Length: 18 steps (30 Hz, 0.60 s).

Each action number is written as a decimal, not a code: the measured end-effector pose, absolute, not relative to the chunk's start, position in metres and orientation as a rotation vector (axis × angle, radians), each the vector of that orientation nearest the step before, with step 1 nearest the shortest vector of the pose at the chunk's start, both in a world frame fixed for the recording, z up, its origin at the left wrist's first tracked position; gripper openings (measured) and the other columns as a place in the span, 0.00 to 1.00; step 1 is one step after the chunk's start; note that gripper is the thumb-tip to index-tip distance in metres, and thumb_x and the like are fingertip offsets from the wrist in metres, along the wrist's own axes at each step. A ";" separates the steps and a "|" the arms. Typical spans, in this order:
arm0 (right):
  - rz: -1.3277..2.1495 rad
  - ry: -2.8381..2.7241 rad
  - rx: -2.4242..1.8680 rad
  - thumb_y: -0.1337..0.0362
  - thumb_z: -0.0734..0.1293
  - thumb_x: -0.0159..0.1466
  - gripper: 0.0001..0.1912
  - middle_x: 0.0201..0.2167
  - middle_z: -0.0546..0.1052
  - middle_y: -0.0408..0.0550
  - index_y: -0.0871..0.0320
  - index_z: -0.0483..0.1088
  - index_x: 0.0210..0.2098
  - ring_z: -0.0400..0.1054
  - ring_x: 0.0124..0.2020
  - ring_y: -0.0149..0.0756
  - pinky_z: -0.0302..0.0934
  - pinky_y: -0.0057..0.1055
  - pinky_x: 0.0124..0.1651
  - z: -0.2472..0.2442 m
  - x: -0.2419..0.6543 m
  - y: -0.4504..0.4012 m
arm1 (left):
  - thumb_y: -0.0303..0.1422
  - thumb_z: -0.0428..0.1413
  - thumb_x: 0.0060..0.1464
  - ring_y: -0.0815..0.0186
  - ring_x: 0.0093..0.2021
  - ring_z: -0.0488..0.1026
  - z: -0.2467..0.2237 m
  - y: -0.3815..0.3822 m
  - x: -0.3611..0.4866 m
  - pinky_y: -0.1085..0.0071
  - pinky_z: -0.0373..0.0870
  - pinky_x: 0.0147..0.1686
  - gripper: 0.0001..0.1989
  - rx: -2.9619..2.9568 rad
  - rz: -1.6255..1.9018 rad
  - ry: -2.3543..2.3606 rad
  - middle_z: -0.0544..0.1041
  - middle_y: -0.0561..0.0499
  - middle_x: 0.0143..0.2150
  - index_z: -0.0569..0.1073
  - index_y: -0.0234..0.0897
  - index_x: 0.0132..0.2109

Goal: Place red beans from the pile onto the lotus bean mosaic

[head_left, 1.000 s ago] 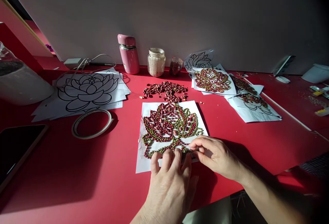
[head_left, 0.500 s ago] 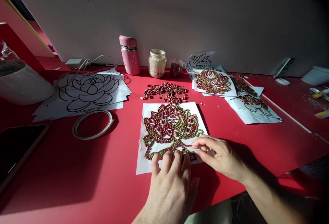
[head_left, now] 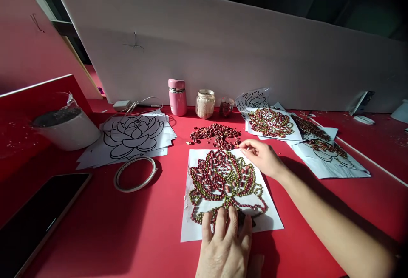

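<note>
A lotus picture made of red and green beans covers a white sheet of paper in front of me. My left hand lies over the sheet's lower edge, fingers spread and fingertips resting on the lower beans. Beyond the sheet's top edge is a loose pile of dark red beans. At the pile's right end, my right hand has thumb and forefinger drawn close together. Whatever is between those fingertips is too small to make out.
Left are lotus line drawings, a roll of tape, a phone and a white pot. Behind the pile stand a pink flask, a glass jar and a small cup. Bean pictures lie right.
My right hand has left the lower right of the bean picture and reached forward to the loose pile. My left hand stays on the sheet. The camera view has tilted up.
</note>
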State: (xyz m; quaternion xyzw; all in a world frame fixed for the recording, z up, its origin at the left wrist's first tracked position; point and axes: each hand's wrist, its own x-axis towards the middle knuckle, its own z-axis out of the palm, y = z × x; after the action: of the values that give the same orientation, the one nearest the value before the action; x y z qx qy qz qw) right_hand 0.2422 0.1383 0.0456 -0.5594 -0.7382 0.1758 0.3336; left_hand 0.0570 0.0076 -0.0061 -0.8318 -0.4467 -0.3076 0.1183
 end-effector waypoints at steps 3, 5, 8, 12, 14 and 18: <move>0.379 -1.917 -1.548 0.68 0.61 0.58 0.05 0.30 0.71 0.45 0.60 0.68 0.33 0.64 0.26 0.28 0.59 0.25 0.29 0.036 0.240 0.181 | 0.53 0.48 0.48 0.59 0.44 0.64 -0.008 0.008 0.055 0.57 0.48 0.48 0.22 -2.432 -0.881 -1.263 0.74 0.50 0.42 0.70 0.50 0.47; 0.324 -1.930 -1.597 0.70 0.62 0.56 0.05 0.27 0.70 0.44 0.60 0.69 0.31 0.63 0.25 0.29 0.58 0.25 0.29 0.031 0.238 0.202 | 0.53 0.48 0.47 0.59 0.43 0.64 -0.010 0.009 0.054 0.57 0.49 0.48 0.22 -2.423 -0.898 -1.244 0.74 0.50 0.42 0.70 0.51 0.47; 0.248 -1.973 -1.665 0.72 0.63 0.55 0.06 0.28 0.69 0.44 0.59 0.71 0.31 0.63 0.25 0.29 0.57 0.25 0.30 0.027 0.232 0.219 | 0.53 0.49 0.47 0.59 0.43 0.64 -0.012 0.010 0.054 0.57 0.49 0.47 0.23 -2.417 -0.927 -1.246 0.74 0.51 0.42 0.69 0.51 0.47; 0.163 -2.052 -1.731 0.72 0.63 0.55 0.08 0.31 0.70 0.44 0.57 0.72 0.31 0.64 0.29 0.30 0.56 0.24 0.33 0.029 0.223 0.228 | 0.51 0.50 0.46 0.59 0.42 0.64 -0.014 0.010 0.056 0.58 0.50 0.46 0.21 -2.391 -0.946 -1.271 0.74 0.51 0.40 0.71 0.48 0.45; 0.123 -2.078 -1.767 0.72 0.62 0.56 0.08 0.33 0.70 0.45 0.56 0.72 0.32 0.64 0.31 0.30 0.56 0.24 0.34 0.031 0.218 0.230 | 0.51 0.51 0.45 0.59 0.41 0.64 -0.015 0.010 0.057 0.58 0.50 0.46 0.20 -2.373 -0.957 -1.266 0.74 0.51 0.39 0.72 0.46 0.42; 0.076 -2.108 -1.854 0.69 0.63 0.57 0.07 0.34 0.71 0.45 0.55 0.72 0.33 0.65 0.33 0.32 0.55 0.24 0.34 0.034 0.211 0.236 | 0.51 0.51 0.45 0.60 0.41 0.63 -0.016 0.010 0.059 0.57 0.50 0.45 0.19 -2.354 -0.982 -1.276 0.73 0.51 0.38 0.72 0.44 0.39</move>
State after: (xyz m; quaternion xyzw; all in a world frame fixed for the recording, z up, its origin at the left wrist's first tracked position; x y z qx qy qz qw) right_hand 0.2107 0.2356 0.0342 -0.6512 -0.7401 0.0268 0.1659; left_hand 0.0590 0.0098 -0.0157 -0.8168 -0.4427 -0.3407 0.1443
